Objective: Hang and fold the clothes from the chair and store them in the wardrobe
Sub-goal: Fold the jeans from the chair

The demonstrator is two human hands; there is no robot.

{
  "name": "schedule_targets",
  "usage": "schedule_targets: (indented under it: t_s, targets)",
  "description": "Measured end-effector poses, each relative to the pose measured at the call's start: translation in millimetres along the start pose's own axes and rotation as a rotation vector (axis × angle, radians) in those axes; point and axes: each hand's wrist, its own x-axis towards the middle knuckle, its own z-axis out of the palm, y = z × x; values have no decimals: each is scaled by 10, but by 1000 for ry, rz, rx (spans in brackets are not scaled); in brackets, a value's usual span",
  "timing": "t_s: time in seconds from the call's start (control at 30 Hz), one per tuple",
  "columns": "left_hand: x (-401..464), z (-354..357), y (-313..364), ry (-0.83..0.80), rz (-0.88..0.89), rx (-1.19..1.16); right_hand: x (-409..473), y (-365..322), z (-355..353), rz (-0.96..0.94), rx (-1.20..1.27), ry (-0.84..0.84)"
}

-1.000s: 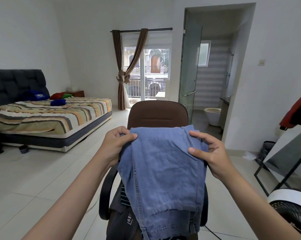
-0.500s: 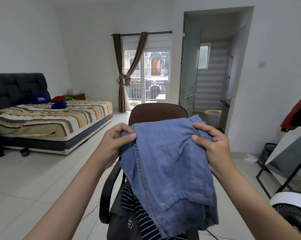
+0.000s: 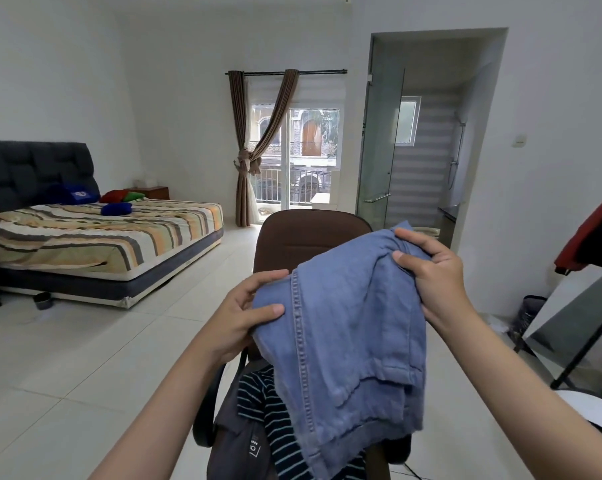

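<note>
Folded blue jeans (image 3: 348, 337) hang in the air in front of a brown office chair (image 3: 299, 237). My left hand (image 3: 247, 313) pinches their left top edge, and my right hand (image 3: 431, 275) grips the bunched right top corner, higher up. On the chair seat below lie a dark striped shirt (image 3: 275, 420) and a dark grey garment (image 3: 240, 441) with a small white label. The wardrobe is not in view.
A bed (image 3: 95, 244) with a striped cover stands at the left. Straight ahead are a glass balcony door (image 3: 299, 157) and an open bathroom doorway (image 3: 427, 150). A red and dark garment (image 3: 593, 244) hangs over a black stand (image 3: 583, 348) at the right. The white tiled floor (image 3: 85, 358) lies all around.
Both hands have lifted the jeans up off the chair, the right hand higher than the left. The striped shirt beneath has come into view.
</note>
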Motion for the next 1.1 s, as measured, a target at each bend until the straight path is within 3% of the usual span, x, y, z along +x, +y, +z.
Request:
schedule_targets:
  t_s: [0.13, 0.33, 0.5, 0.63, 0.8, 0.97, 1.1]
  targets:
    - [45, -17, 123, 17, -12, -117, -21, 23, -166, 25, -160, -132]
    - [101, 39, 172, 163, -17, -246, 15, -219, -316, -110, -342, -469]
    - [170, 242, 159, 309, 9, -436, -117, -82, -318, 73, 274, -336]
    - [238, 325, 78, 400, -34, -495, -500, 325, -209, 33, -33, -248]
    - [136, 196, 132, 430, -43, -250, -509, 385, -170, -77, -73, -159]
    - [-1, 14, 422, 288, -110, 325, -378, 317, -64, -110, -71, -116]
    - [-13, -51, 628, 305, -183, 256, -306, 275, -21, 40, 197, -145]
